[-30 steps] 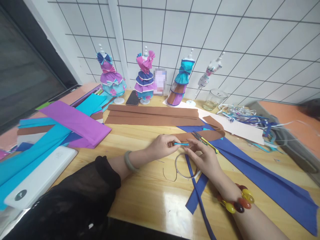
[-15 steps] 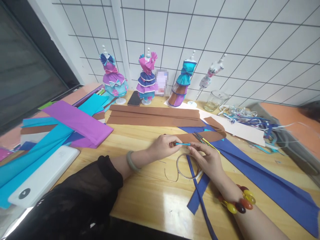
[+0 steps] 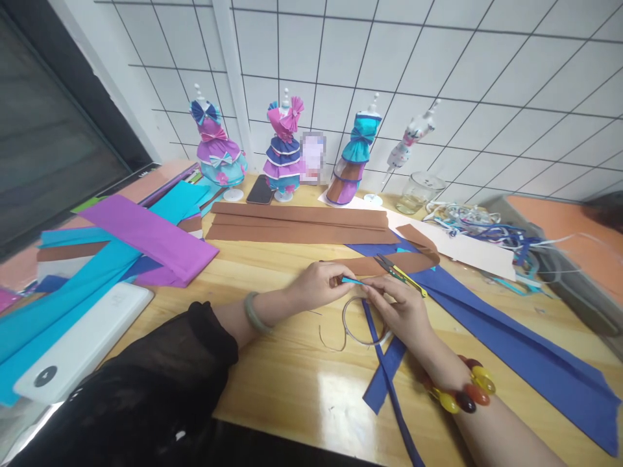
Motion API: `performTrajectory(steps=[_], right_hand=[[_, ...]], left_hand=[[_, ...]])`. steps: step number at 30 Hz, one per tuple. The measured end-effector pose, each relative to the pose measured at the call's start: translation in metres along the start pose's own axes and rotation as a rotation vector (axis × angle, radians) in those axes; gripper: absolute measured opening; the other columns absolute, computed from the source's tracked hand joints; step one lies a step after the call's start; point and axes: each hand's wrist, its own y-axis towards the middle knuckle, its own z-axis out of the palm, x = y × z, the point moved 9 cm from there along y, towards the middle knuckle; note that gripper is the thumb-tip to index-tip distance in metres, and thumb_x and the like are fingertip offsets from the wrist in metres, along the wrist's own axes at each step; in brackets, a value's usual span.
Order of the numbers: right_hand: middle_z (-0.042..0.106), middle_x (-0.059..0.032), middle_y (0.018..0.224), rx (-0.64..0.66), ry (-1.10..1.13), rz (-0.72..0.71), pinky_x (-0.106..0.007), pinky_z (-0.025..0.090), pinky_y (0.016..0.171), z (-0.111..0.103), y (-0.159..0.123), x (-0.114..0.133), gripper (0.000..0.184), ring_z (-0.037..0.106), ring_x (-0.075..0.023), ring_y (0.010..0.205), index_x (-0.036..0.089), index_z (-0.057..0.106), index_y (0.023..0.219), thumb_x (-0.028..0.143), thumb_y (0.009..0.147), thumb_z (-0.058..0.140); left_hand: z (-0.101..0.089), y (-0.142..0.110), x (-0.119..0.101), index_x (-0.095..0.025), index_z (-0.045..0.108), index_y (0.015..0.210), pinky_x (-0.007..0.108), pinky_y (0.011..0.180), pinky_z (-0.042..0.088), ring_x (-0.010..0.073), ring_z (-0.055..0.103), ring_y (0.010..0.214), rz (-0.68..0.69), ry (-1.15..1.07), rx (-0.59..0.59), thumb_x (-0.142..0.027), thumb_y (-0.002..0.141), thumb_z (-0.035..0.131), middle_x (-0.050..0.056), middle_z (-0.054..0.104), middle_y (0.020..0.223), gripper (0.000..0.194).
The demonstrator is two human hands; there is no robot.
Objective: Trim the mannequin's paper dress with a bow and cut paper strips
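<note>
Between my two hands stretches a small narrow blue strip (image 3: 352, 281), its ends hidden in my fingertips. My left hand (image 3: 318, 285) pinches its left end. My right hand (image 3: 396, 305) pinches the right end with thumb and fingers. Just below lies a tape roll or thin ring (image 3: 344, 324) with a loose curled tail, partly behind my right hand. A narrow dark blue strip (image 3: 389, 373) runs under the ring toward the table's front edge. Yellow-handled scissors (image 3: 411, 282) lie beyond my right hand, on a brown strip (image 3: 357, 264).
Folded brown material (image 3: 296, 224) lies behind my hands. Dressed mini mannequins (image 3: 221, 146) and a glass jar (image 3: 419, 192) stand along the wall. At left are purple (image 3: 150, 240) and turquoise strips and a white power bank (image 3: 87, 344). A wide blue strip (image 3: 516, 357) crosses the right side.
My right fingertips have shifted slightly left along the blue strip, so less of it shows and it slants down to the right. The camera view has wobbled slightly.
</note>
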Motion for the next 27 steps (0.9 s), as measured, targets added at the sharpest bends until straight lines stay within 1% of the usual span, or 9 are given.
performTrajectory(steps=[2, 4, 8, 12, 15, 18, 20, 23, 27], right_hand=[[0.066, -0.0041, 0.075, 0.010, 0.003, -0.010, -0.027, 0.048, 0.062, 0.000, 0.001, 0.002, 0.012, 0.061, -0.0149, 0.067, 0.019, 0.063, 0.089, 0.020, 0.085, 0.052], [0.066, -0.0040, 0.075, 0.024, 0.010, -0.004, -0.027, 0.048, 0.062, 0.001, 0.001, 0.002, 0.012, 0.061, -0.0149, 0.068, 0.020, 0.063, 0.089, 0.021, 0.086, 0.052], [0.067, -0.0047, 0.077, 0.052, 0.029, 0.015, -0.028, 0.049, 0.064, 0.004, 0.001, -0.001, 0.013, 0.062, -0.0155, 0.070, 0.020, 0.064, 0.088, 0.023, 0.086, 0.051], [0.065, -0.0043, 0.073, 0.041, 0.018, 0.071, -0.029, 0.050, 0.061, 0.004, -0.001, -0.006, 0.014, 0.061, -0.0157, 0.065, 0.020, 0.064, 0.090, 0.027, 0.085, 0.052], [0.065, -0.0046, 0.073, 0.015, 0.014, 0.114, -0.030, 0.050, 0.059, 0.003, -0.001, -0.011, 0.019, 0.059, -0.0155, 0.060, 0.019, 0.063, 0.095, 0.032, 0.084, 0.053], [0.066, -0.0056, 0.077, 0.057, 0.032, 0.095, -0.030, 0.050, 0.062, 0.006, -0.001, -0.009, 0.016, 0.061, -0.0164, 0.067, 0.020, 0.063, 0.091, 0.030, 0.086, 0.051], [0.066, -0.0049, 0.076, 0.080, 0.036, 0.078, -0.029, 0.050, 0.063, 0.007, 0.000, -0.007, 0.015, 0.061, -0.0162, 0.069, 0.021, 0.063, 0.088, 0.027, 0.087, 0.049], [0.064, -0.0036, 0.073, 0.082, 0.024, 0.067, -0.028, 0.049, 0.061, 0.006, 0.000, -0.006, 0.015, 0.060, -0.0155, 0.066, 0.021, 0.062, 0.088, 0.025, 0.087, 0.049], [0.064, -0.0039, 0.073, 0.062, 0.012, 0.069, -0.028, 0.048, 0.062, 0.005, -0.001, -0.007, 0.013, 0.060, -0.0158, 0.067, 0.020, 0.061, 0.088, 0.025, 0.086, 0.049]], left_hand=[[0.001, 0.000, 0.001, -0.014, 0.065, 0.096, 0.019, 0.060, 0.044, 0.0072, 0.054, 0.060, -0.005, -0.007, 0.007, -0.025, 0.078, 0.056, 0.003, 0.068, 0.080, 0.022], [0.001, 0.000, -0.001, -0.014, 0.065, 0.098, 0.019, 0.061, 0.045, 0.0076, 0.055, 0.062, 0.018, -0.021, 0.015, -0.025, 0.079, 0.056, 0.004, 0.069, 0.084, 0.024], [0.003, 0.000, -0.003, -0.013, 0.067, 0.087, 0.020, 0.064, 0.046, 0.0094, 0.058, 0.065, 0.057, -0.012, 0.034, -0.026, 0.080, 0.055, 0.005, 0.069, 0.079, 0.019], [0.002, 0.001, -0.005, -0.015, 0.067, 0.085, 0.021, 0.068, 0.046, 0.0100, 0.060, 0.067, 0.071, 0.009, 0.037, -0.025, 0.080, 0.055, 0.004, 0.069, 0.077, 0.016], [0.003, 0.001, -0.005, -0.015, 0.067, 0.084, 0.021, 0.066, 0.046, 0.0100, 0.059, 0.066, 0.072, 0.014, 0.042, -0.025, 0.080, 0.055, 0.004, 0.069, 0.076, 0.016], [0.002, 0.001, -0.005, -0.015, 0.067, 0.081, 0.020, 0.063, 0.045, 0.0092, 0.058, 0.063, 0.061, 0.017, 0.039, -0.025, 0.080, 0.056, 0.003, 0.068, 0.073, 0.015], [0.002, 0.001, -0.004, -0.015, 0.067, 0.081, 0.019, 0.062, 0.045, 0.0088, 0.057, 0.062, 0.053, 0.020, 0.039, -0.025, 0.079, 0.057, 0.003, 0.068, 0.072, 0.015], [0.003, 0.001, -0.002, -0.014, 0.068, 0.082, 0.019, 0.061, 0.044, 0.0086, 0.055, 0.060, 0.046, 0.031, 0.038, -0.025, 0.079, 0.057, 0.003, 0.067, 0.071, 0.016], [0.003, 0.001, 0.001, -0.014, 0.068, 0.082, 0.019, 0.058, 0.043, 0.0082, 0.054, 0.058, 0.029, 0.025, 0.024, -0.025, 0.078, 0.056, 0.003, 0.066, 0.069, 0.016]])
